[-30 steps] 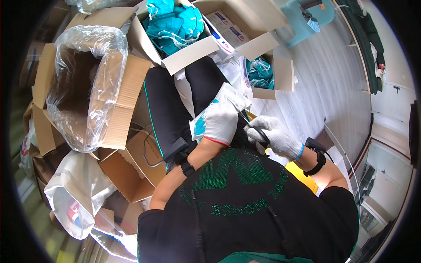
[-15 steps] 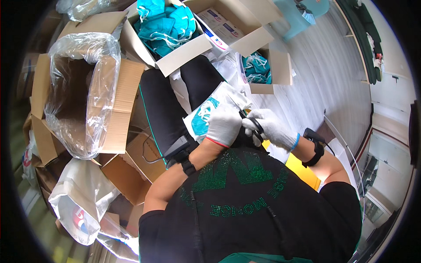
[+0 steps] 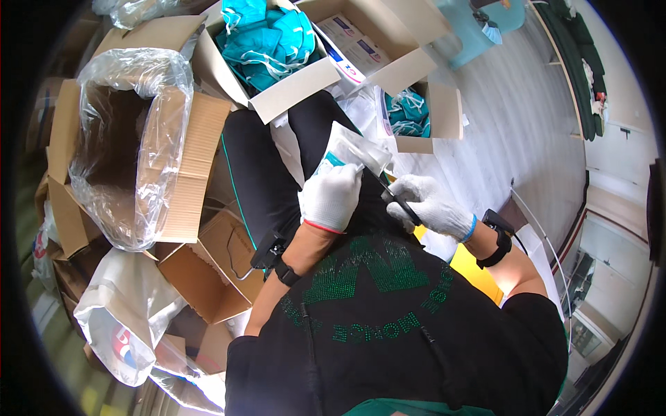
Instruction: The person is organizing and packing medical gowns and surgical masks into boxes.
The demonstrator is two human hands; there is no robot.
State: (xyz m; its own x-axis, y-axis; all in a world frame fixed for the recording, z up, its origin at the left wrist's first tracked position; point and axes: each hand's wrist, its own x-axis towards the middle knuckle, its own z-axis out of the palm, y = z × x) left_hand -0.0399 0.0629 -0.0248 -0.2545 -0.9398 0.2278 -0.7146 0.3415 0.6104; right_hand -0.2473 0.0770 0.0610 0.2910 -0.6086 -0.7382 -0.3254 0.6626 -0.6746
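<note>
My left hand [image 3: 331,199], in a white knit glove with a red cuff, is closed on a white and clear packet [image 3: 355,147] over my lap. Something teal shows inside the packet, partly hidden by my fingers; it looks like a face mask. My right hand [image 3: 433,206], gloved with a blue cuff, grips black-handled scissors [image 3: 409,210]. Their blades point up and left toward the packet's near edge. Whether they touch it I cannot tell.
Ahead, a box [image 3: 295,90] holds teal face masks, beside a carton [image 3: 409,73] of white packs. A smaller box [image 3: 445,111] of masks stands right. At left are a plastic-lined carton [image 3: 198,149], an open carton [image 3: 208,277] and a white bag [image 3: 114,291].
My left hand has moved left and a little down, away from the right hand. The packet has turned, and its teal content is more covered. The scissors have swung to another angle.
</note>
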